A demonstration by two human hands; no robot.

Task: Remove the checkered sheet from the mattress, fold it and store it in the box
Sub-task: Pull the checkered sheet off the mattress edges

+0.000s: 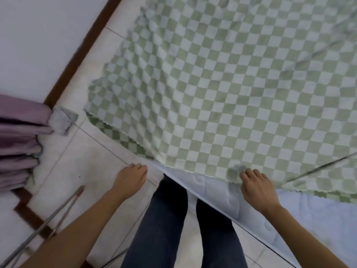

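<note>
Your right fingers (251, 174) are curled down over the near hem of the green-and-white checkered fleece sheet (222, 84), pinching a small bunch of cloth that puckers just at ten o'clock from the knuckles. Your right hand (257, 190) rests there at the edge of the white quilted mattress (318, 219), which shows bare from your wrist out toward four o'clock.

Your left fingers (138, 167) are bent loosely with their tips at the corner where the sheet's hem meets the mattress edge; you cannot tell from here whether they actually hold cloth. Your left hand (129, 180) hangs over the pale tiled floor (83, 171).

From both hands the sheet spreads away toward twelve and one o'clock, covering most of the mattress, wrinkled along its left side. Its lower left corner droops off the mattress toward the floor at ten o'clock from your left hand, and a turned-over strip of hem lies at three o'clock from your right hand.

Your legs in dark blue jeans (164, 229) stand between your arms at six o'clock. Folded mauve curtains (19, 142) hang at nine o'clock, with a thin metal rod (48, 223) at seven.
</note>
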